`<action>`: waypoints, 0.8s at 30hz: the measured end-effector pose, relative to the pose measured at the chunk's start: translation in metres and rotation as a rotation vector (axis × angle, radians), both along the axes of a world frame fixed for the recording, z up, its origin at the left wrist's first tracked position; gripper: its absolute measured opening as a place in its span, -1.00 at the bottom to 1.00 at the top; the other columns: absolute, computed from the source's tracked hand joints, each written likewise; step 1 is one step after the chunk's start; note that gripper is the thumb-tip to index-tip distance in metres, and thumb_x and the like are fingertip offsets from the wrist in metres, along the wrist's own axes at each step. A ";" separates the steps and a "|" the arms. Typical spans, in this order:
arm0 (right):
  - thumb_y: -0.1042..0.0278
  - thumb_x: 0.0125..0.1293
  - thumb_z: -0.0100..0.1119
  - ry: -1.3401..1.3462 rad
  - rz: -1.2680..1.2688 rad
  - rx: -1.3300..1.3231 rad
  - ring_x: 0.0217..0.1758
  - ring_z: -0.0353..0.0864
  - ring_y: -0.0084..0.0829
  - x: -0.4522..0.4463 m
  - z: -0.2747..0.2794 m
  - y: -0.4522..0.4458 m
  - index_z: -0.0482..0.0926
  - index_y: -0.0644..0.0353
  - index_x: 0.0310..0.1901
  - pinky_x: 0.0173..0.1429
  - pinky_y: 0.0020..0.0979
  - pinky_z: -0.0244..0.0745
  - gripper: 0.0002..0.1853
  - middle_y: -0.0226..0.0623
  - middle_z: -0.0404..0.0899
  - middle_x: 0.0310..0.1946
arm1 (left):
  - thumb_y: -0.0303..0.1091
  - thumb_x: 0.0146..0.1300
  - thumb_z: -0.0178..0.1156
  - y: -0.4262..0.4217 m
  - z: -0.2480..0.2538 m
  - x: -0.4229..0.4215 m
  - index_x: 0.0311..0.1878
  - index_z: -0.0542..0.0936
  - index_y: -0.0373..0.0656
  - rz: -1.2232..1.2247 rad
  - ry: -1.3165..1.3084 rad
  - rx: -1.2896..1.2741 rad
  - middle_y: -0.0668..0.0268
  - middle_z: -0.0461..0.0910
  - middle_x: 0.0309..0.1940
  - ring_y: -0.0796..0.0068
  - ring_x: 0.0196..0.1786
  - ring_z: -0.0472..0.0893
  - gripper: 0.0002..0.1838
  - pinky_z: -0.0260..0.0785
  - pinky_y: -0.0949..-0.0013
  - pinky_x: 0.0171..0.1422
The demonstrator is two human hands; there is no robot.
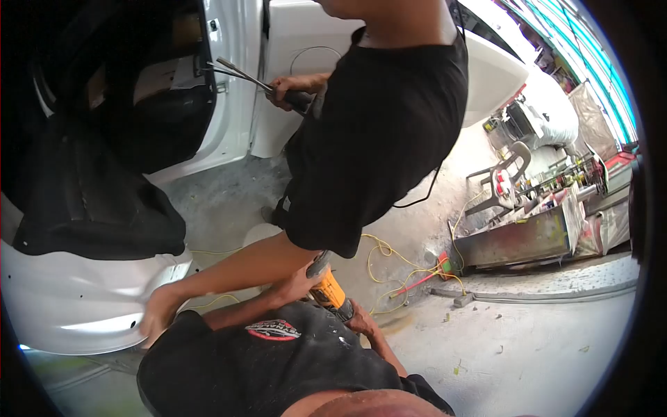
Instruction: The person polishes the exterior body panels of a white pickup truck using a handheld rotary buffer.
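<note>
At the lower middle, in front of my black shirt, is a yellow-and-black power tool. My left hand is closed around its grey end, with the fingers partly hidden. On the opposite, black end my right hand is wrapped. The tool tilts down to the right; its working tip cannot be made out. Just beyond it stands another person in black, whose hand grips a dark-handled tool with long metal rods. That person's bare limb crosses left above my forearm, ending at a white car panel.
A white car door hangs open ahead, beside a black car seat. Yellow cord loops over the floor. On the right are a grey plastic chair and a metal bin full of clutter.
</note>
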State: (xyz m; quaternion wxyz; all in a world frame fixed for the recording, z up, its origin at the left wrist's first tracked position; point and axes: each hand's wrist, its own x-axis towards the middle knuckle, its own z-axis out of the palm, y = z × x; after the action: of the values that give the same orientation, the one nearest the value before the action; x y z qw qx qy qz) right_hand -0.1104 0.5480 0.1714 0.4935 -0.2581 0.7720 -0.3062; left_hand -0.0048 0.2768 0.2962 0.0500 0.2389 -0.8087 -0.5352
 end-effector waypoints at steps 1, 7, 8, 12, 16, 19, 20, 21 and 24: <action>0.25 -0.07 0.55 -0.002 0.015 -0.015 0.22 0.64 -0.05 -0.003 0.004 -0.003 0.42 0.23 0.33 0.27 -0.19 0.49 -0.14 0.06 0.66 0.09 | -0.17 0.22 0.36 -0.003 -0.002 0.003 0.14 0.58 -0.31 0.012 0.001 -0.003 -0.08 0.64 0.03 0.01 0.09 0.65 -0.49 0.44 0.09 0.20; 0.23 -0.07 0.53 0.051 0.119 -0.006 0.16 0.66 -0.05 -0.020 0.016 -0.007 0.43 0.24 0.33 0.21 -0.18 0.52 -0.15 0.06 0.68 0.04 | -0.04 0.27 0.36 0.000 -0.011 0.002 -0.04 0.62 -0.33 0.042 -0.117 -0.104 -0.14 0.68 -0.23 -0.11 -0.12 0.70 -0.53 0.51 0.02 -0.01; 0.23 -0.07 0.53 0.076 0.139 -0.044 0.14 0.67 -0.05 -0.024 0.004 -0.001 0.43 0.24 0.33 0.19 -0.18 0.52 -0.15 0.06 0.68 0.03 | -0.05 0.26 0.37 0.003 -0.007 0.000 -0.08 0.62 -0.34 0.066 -0.105 -0.110 -0.15 0.68 -0.25 -0.13 -0.13 0.70 -0.53 0.51 0.01 -0.03; 0.27 -0.10 0.51 0.018 0.198 -0.025 0.07 0.68 -0.05 -0.061 -0.033 0.015 0.39 0.25 0.35 0.14 -0.17 0.53 -0.11 0.08 0.69 -0.01 | -0.15 0.16 0.43 0.024 -0.006 -0.014 -0.09 0.62 -0.38 0.176 -0.100 -0.131 -0.16 0.68 -0.28 -0.15 -0.15 0.70 -0.55 0.50 0.03 -0.03; 0.30 -0.12 0.50 0.012 0.290 -0.025 0.01 0.69 -0.07 -0.102 -0.021 0.020 0.37 0.26 0.36 0.10 -0.18 0.55 -0.09 0.07 0.69 -0.07 | -0.23 0.14 0.42 0.054 -0.006 -0.027 -0.11 0.61 -0.39 0.270 -0.089 -0.128 -0.18 0.67 -0.25 -0.19 -0.13 0.68 -0.59 0.49 0.02 -0.02; 0.30 -0.14 0.51 0.078 0.354 -0.134 -0.02 0.70 -0.08 -0.122 -0.016 0.028 0.37 0.27 0.35 0.07 -0.18 0.56 -0.09 0.05 0.69 -0.10 | -0.25 0.15 0.41 0.070 -0.006 -0.036 -0.09 0.60 -0.40 0.309 -0.115 -0.143 -0.19 0.67 -0.24 -0.20 -0.10 0.68 -0.60 0.49 0.02 0.01; 0.30 -0.13 0.50 0.061 0.374 -0.115 -0.01 0.70 -0.08 -0.130 -0.013 0.028 0.37 0.27 0.35 0.08 -0.17 0.56 -0.10 0.05 0.69 -0.09 | -0.25 0.15 0.40 0.073 -0.007 -0.037 -0.09 0.60 -0.40 0.319 -0.115 -0.138 -0.19 0.67 -0.24 -0.20 -0.11 0.68 -0.59 0.49 0.02 0.02; 0.30 -0.13 0.50 0.049 0.387 -0.098 0.01 0.70 -0.07 -0.136 -0.008 0.026 0.37 0.28 0.34 0.08 -0.17 0.56 -0.10 0.06 0.69 -0.08 | -0.25 0.14 0.40 0.076 -0.007 -0.038 -0.08 0.60 -0.40 0.324 -0.111 -0.135 -0.19 0.67 -0.24 -0.20 -0.11 0.68 -0.59 0.49 0.02 0.02; 0.30 -0.10 0.49 0.083 0.440 -0.050 0.04 0.70 -0.06 -0.144 -0.015 0.028 0.37 0.30 0.34 0.10 -0.16 0.56 -0.12 0.10 0.69 -0.06 | -0.25 0.14 0.41 0.079 0.001 -0.046 -0.08 0.60 -0.41 0.339 -0.119 -0.115 -0.20 0.67 -0.24 -0.20 -0.10 0.68 -0.58 0.49 0.01 0.02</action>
State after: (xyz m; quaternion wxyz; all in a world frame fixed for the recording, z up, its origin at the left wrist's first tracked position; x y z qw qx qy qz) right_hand -0.2542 0.5755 0.1565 0.5098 -0.4449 0.7089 -0.1992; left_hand -0.0505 0.3559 0.2969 0.1052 0.3995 -0.7877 -0.4569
